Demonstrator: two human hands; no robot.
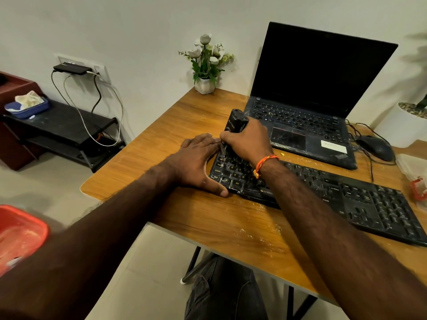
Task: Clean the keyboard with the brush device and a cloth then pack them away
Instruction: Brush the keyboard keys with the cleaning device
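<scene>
A black keyboard (346, 195) lies across the wooden table (208, 218), dusted with pale crumbs. My right hand (249, 140) is shut on the black brush device (235, 121), held upright with its bristle end down on the keys at the keyboard's far left corner. My left hand (198, 162) lies flat, fingers together, against the keyboard's left edge, thumb at the near corner. A pale crumpled cloth (28, 99) sits in a blue tray on the shelf at the far left.
An open laptop (312, 100) stands behind the keyboard, a black mouse (375, 147) with cables to its right. A small flower pot (205, 65) is at the table's far corner. A clear plastic box (413, 169) lies at the right edge, a red tub (18, 234) at the left.
</scene>
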